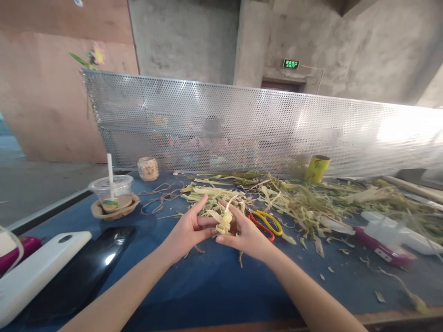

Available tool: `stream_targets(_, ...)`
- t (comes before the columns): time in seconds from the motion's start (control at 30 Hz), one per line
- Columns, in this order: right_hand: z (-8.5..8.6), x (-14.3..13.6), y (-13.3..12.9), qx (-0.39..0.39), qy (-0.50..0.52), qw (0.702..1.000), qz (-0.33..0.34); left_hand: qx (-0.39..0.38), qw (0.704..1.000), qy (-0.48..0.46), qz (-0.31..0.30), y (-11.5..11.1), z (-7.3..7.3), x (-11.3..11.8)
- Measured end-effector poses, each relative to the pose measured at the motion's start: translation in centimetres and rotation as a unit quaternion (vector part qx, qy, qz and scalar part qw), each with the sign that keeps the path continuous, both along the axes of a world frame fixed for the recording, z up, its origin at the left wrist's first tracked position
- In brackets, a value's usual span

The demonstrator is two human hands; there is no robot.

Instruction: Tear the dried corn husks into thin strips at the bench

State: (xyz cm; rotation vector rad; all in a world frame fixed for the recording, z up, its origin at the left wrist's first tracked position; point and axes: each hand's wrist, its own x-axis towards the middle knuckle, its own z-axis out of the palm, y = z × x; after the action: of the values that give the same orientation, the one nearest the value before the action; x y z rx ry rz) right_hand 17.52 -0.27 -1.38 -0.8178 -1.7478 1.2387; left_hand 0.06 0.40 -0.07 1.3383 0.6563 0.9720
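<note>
A small pale-yellow bundle of dried plant husk, with a thin curled strip rising from its top, sits between my two hands above the blue tabletop. My left hand has its thumb and fingers closed against the bundle's left side, with the index finger pointing up. From the right, my right hand grips it, the thumb below and the fingers curled behind. Just past my right hand lie scissors with one yellow and one red handle. Loose husk strips are heaped behind both hands.
At left stand a lidded plastic cup with a straw, a black phone and a white device. String and a woven pot lie beyond. At right are a yellow-green tube and a magenta-white device. A perforated metal screen bounds the back.
</note>
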Motion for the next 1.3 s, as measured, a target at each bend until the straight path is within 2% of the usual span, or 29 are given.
stream_targets(0.1,0.2,-0.1,0.0,0.004,0.022,1.000,0.002,0.011,1.000,-0.013,-0.012,0.0,0.0,0.0)
stream_targets(0.27,0.6,0.5,-0.1,-0.034,-0.112,0.991,-0.068,0.020,1.000,-0.007,0.012,0.1,-0.1,-0.1)
stream_targets(0.33,0.7,0.6,-0.2,-0.044,-0.125,0.987,-0.092,0.011,1.000,0.001,0.029,0.0,-0.1,0.0)
stream_targets(0.57,0.1,0.1,0.2,-0.059,-0.007,0.998,-0.018,0.012,0.999,0.003,0.047,-0.3,0.3,0.3)
stream_targets(0.73,0.5,-0.2,0.1,-0.033,0.045,0.998,-0.040,0.018,0.997,0.014,0.067,-0.4,0.5,0.4)
stream_targets(0.83,0.9,-0.3,0.0,-0.049,0.063,0.996,-0.042,0.021,0.997,0.014,0.069,-0.3,0.5,0.4)
stream_targets(0.97,0.8,-0.4,0.1,-0.073,0.083,0.994,-0.015,0.024,0.997,0.018,0.070,-0.2,0.2,0.4)
stream_targets(1.07,0.5,-0.5,0.2,-0.077,0.101,0.991,-0.042,0.033,0.996,0.021,0.074,-0.2,0.1,0.5)
stream_targets(1.3,0.7,0.4,0.9,-0.129,0.225,0.962,-0.082,0.050,0.995,0.029,0.084,-0.4,0.7,0.3)
